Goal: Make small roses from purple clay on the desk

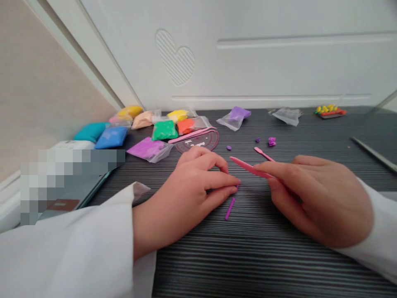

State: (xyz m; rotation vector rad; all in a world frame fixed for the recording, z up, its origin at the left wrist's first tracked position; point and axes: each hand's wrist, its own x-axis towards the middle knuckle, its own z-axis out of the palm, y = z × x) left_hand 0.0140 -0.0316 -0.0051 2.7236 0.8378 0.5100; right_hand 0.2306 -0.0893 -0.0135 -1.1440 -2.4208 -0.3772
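My right hand [319,194] grips a pink plastic clay knife [245,164], its blade pointing left above the table. The thumb and forefinger of my left hand [201,178] are pinched together at the tabletop. Between those fingertips shows a bit of purple clay [237,188], mostly hidden by them. Just below it lies a thin purple clay strip [230,208], apart from the fingers. A second pink clay tool [262,153] with a flat tip rests beyond the knife, partly covered by my right hand. Small purple clay lumps [272,141] lie farther back.
Bags of coloured clay, including a green bag [165,130] and a blue bag [111,137], sit at the back left. Pink tweezers [192,135] lie across a round dark disc [198,142]. A metal blade-like tool [374,154] is at right; a white panel stands behind.
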